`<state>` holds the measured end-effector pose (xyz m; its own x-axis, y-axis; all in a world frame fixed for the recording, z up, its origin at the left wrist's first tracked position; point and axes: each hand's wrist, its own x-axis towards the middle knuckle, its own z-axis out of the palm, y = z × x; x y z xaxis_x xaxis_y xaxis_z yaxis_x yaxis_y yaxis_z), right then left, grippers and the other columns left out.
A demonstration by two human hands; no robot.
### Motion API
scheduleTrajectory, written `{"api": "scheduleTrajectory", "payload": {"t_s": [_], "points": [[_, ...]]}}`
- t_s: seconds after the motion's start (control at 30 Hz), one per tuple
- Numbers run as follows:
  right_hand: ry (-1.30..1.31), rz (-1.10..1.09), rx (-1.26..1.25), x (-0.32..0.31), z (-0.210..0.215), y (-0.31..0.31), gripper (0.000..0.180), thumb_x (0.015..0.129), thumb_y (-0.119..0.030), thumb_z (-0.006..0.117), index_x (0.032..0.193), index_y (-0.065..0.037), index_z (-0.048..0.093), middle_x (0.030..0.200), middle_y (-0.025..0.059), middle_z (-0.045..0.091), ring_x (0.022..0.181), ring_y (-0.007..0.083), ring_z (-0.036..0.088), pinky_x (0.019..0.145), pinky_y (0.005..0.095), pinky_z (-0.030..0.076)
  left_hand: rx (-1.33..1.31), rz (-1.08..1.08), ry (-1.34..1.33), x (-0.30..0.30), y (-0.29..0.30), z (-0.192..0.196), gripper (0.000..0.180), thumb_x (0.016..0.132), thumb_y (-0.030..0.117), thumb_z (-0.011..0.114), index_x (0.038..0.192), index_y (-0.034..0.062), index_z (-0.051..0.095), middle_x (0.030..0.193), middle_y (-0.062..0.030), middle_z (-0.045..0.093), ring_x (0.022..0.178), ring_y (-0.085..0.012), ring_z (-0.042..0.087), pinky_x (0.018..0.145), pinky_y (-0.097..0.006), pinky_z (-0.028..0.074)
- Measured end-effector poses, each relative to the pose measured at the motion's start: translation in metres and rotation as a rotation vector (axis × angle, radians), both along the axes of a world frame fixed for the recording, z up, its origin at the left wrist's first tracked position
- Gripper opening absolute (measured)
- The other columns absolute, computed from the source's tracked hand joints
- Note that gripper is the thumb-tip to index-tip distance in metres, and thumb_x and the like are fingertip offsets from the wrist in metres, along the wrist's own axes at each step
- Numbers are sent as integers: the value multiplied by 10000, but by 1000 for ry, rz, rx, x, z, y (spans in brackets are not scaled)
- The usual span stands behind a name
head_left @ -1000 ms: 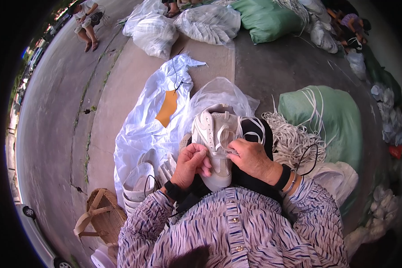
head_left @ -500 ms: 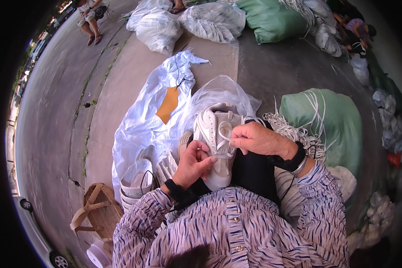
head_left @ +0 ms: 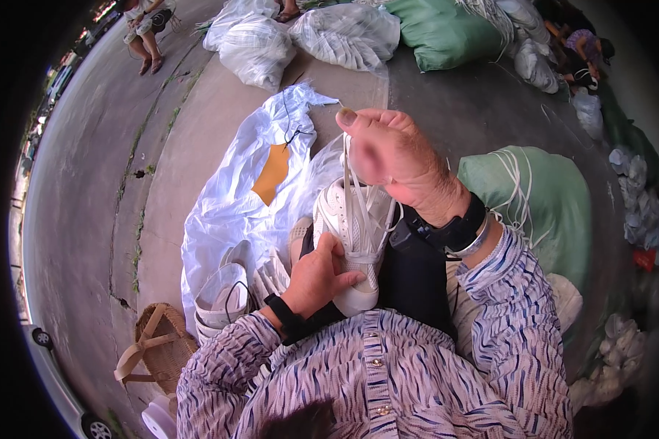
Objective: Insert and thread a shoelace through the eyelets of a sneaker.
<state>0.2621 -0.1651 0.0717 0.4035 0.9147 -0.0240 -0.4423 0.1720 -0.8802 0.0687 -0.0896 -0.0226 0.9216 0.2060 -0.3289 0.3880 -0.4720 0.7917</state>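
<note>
A white sneaker (head_left: 329, 212) lies on my lap with its toe toward me. My left hand (head_left: 316, 276) grips the shoe near the toe, thumb across the front and fingers along its left side. Raised above the shoe, my right hand (head_left: 410, 164) is closed on a white shoelace (head_left: 348, 175). Strands of the lace run taut from the eyelets up to that hand. The shoe's far end is partly hidden by the laces and my right hand. More white shoes (head_left: 223, 289) stand stacked at my left.
A white plastic sheet (head_left: 234, 183) with an orange-brown card (head_left: 272, 175) spreads ahead on the left. A green sack (head_left: 542, 205) draped with white laces stands at my right. A woven basket (head_left: 162, 347) sits at lower left. Stuffed bags (head_left: 348, 36) and other people are farther off.
My right hand has risen up and away from the shoe, pulling the lace into long strands. My left hand stays on the shoe near the toe.
</note>
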Motion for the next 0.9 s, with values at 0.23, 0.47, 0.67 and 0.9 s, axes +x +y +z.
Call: {"api": "scheduleTrajectory", "payload": {"t_s": [0.23,0.47,0.67,0.9], "points": [[-838,-11,-380,16,56,-66,261,818,-210,669,655,-37,562,546,-39,494,507,41,436,463,222,337,-283,-1,-49,-3,14,7,340,782,133,720,943,27,440,670,-54,557,569,-138,544,537,-273,434],[-1384,-170,-177,-23,78,-86,163,722,-78,710,708,-16,560,652,59,512,555,156,490,510,279,376,33,-263,-333,38,15,38,141,801,76,641,942,70,629,805,-63,594,700,-184,612,593,-290,472],[-1477,-275,-99,-42,69,-101,151,744,-116,684,724,-35,558,697,96,545,602,261,566,543,325,446,422,-469,-498,38,-9,51,153,844,209,591,802,63,573,819,-45,587,767,-212,589,646,-336,495],[-445,-482,-394,-7,20,-188,242,878,-220,607,753,-13,614,633,1,556,449,20,401,408,170,303,-1283,531,-584,5,102,68,263,981,300,396,811,109,458,660,21,406,611,-121,446,667,-305,424]]}}
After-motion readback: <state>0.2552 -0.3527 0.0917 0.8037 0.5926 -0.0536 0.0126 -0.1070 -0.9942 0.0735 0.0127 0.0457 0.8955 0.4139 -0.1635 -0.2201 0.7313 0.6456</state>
